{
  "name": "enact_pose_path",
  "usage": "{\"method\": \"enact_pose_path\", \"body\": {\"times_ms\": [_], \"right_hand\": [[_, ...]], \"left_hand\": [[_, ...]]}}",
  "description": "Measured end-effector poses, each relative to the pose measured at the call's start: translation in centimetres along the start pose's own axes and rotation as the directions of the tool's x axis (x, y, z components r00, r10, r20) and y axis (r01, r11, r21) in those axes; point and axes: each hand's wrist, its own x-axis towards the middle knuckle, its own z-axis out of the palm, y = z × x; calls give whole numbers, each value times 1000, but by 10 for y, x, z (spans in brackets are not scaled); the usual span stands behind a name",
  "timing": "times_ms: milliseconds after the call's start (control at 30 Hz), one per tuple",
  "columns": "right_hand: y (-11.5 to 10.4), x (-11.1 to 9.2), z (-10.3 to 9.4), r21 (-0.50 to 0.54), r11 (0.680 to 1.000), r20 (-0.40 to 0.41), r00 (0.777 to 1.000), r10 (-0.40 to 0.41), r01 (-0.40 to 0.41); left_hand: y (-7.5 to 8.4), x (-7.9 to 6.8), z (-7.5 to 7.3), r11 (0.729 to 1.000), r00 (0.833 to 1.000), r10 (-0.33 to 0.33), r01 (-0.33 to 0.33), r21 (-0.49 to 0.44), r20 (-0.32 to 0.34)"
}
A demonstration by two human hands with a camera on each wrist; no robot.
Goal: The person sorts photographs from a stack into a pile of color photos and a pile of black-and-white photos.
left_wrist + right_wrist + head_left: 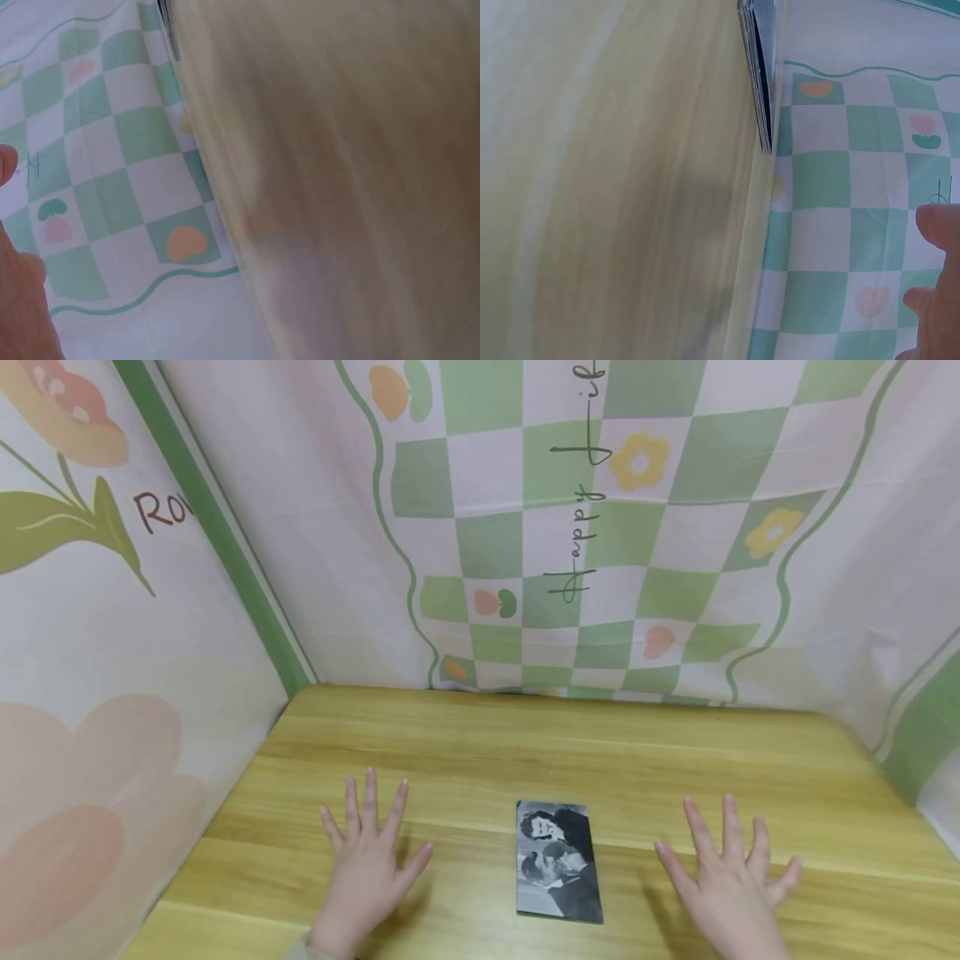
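Note:
A folded leaflet (557,860) with a black-and-white photo of people on its front lies flat on the wooden table. To its left, my left hand (363,872) hovers palm down with fingers spread, casting a shadow on the wood. My right hand (727,889) is held the same way on the other side, apart from the leaflet. Seen edge-on in the right wrist view, the leaflet (759,82) shows several thin layers with a dark gap between them. In the left wrist view just the leaflet's edge (171,31) shows at the top. Both hands hold nothing.
The yellowish wooden table (450,735) ends at a checkered green-and-white curtain (555,552) along its back edge. A white cloth with large flowers (97,652) hangs on the left, with a green band (217,518) at the corner.

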Motion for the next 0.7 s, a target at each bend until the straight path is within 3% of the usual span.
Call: {"method": "enact_pose_path", "body": {"times_ms": [200, 533, 700], "right_hand": [[0, -3, 1, 0, 1000, -21, 1000, -1, 1], [-3, -7, -3, -3, 1000, -26, 1000, -7, 7], [-6, -8, -4, 0, 1000, -31, 999, -19, 19]], "left_hand": [[1, -1, 5, 999, 998, 36, -36, 0, -59], [5, -2, -1, 1000, 1000, 7, -7, -4, -23], [9, -3, 0, 1000, 999, 2, -2, 12, -36]]}}
